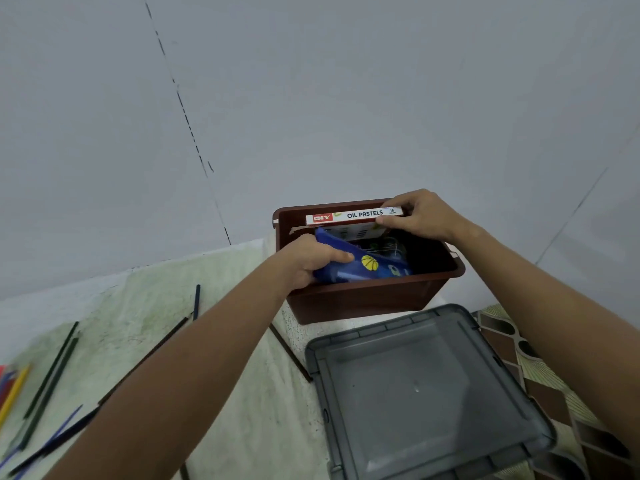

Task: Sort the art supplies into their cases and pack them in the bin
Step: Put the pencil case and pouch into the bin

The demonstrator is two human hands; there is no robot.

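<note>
Right hand [420, 216] pinches the oil pastels box [353, 218] on edge, left hand [308, 259] grips the blue pouch [360, 263] inside the bin [363, 299] — crowding could tip the box.

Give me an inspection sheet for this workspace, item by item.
Surface: pale green-stained cloth over the table.
Job's things: brown bin open; oil pastels box upright on edge at its far side; blue pencil case partly inside it.
Clutter: loose coloured pencils lie on the cloth at left, not yet packed; grey lid lies in front of the bin.
Hands: left hand grips the pencil case; right hand pinches the end of the pastels box.
Cables: nothing seen.
Surroundings: plain grey wall behind; patterned fabric at right.
</note>
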